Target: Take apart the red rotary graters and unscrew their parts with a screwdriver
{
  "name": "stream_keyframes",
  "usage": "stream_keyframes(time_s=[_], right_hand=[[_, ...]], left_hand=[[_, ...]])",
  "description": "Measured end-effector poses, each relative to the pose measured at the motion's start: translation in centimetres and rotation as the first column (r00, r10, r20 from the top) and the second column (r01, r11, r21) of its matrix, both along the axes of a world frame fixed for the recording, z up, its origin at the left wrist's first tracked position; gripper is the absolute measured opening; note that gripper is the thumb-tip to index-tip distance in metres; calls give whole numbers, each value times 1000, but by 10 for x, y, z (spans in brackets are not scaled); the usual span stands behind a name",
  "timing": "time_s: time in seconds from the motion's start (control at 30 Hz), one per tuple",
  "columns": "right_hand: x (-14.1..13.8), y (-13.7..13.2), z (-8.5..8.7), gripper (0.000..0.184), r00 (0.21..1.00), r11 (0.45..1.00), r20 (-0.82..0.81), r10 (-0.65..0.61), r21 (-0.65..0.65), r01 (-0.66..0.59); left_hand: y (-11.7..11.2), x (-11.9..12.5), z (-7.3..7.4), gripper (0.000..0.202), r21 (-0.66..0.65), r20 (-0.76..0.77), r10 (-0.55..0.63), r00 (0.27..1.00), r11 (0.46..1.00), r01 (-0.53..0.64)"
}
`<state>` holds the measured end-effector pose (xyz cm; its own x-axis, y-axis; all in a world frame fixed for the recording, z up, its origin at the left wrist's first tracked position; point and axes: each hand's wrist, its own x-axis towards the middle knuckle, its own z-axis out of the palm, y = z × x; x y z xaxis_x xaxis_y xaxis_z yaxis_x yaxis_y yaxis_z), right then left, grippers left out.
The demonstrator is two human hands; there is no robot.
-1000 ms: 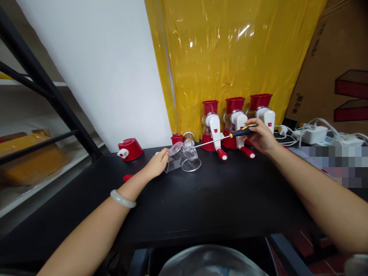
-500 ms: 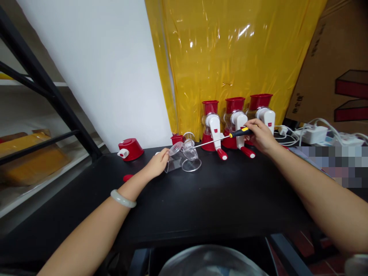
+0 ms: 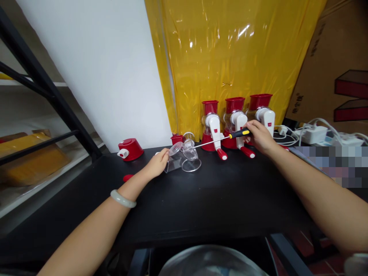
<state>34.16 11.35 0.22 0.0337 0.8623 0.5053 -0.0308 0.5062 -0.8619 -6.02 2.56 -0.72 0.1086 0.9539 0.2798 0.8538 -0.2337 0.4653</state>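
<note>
My left hand (image 3: pixel 159 163) grips the side of a clear plastic grater body (image 3: pixel 191 165), which lies tipped over on the black table (image 3: pixel 184 207). My right hand (image 3: pixel 260 135) is wrapped round the black and yellow handle of a screwdriver (image 3: pixel 240 133). The long shaft points left, and its tip meets the clear body near the middle; what it touches there is too small to make out. Behind the body are a metal grater drum (image 3: pixel 189 137) and a small red part (image 3: pixel 176 139). A red base with a white knob (image 3: pixel 130 149) sits to the left.
Three red and white rotary graters (image 3: pixel 211 124) with crank handles stand along the yellow-wrapped backing (image 3: pixel 230 57). White cables and adapters (image 3: pixel 314 135) lie at the right. A red handle (image 3: pixel 128 178) is beside my left wrist. A metal-framed shelf (image 3: pixel 51 92) rises on the left.
The screwdriver handle has turned slightly in my right hand, its yellow patch now showing more. My left hand and the clear body have stayed in place.
</note>
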Motion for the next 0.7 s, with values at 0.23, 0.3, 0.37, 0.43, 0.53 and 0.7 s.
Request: stream_keyframes(time_s=[0.23, 0.3, 0.37, 0.43, 0.53, 0.7], right_hand=[[-3, -7, 5, 17, 993, 997, -118, 7, -79, -16], [-4, -11, 7, 16, 986, 995, -154, 63, -71, -74], [-4, -14, 9, 20, 978, 990, -176, 113, -66, -126], [-4, -14, 10, 21, 975, 988, -175, 134, -57, -146], [-4, -12, 9, 18, 983, 994, -155, 99, -35, -106], [-1, -6, 5, 34, 999, 996, -16, -39, -81, 37]], left_hand=[[1, -2, -2, 39, 6, 10, -19, 1000, 1000, 19], [1, -2, -2, 39, 3, 8, -14, 1000, 1000, 14], [1, -1, -2, 39, 2, 13, -13, 1000, 1000, 13], [2, -2, -2, 39, 5, 26, -19, 999, 1000, 19], [2, -2, -3, 39, 4, 35, -23, 999, 1000, 22], [0, -1, 0, 37, 4, 15, -10, 1000, 1000, 10]])
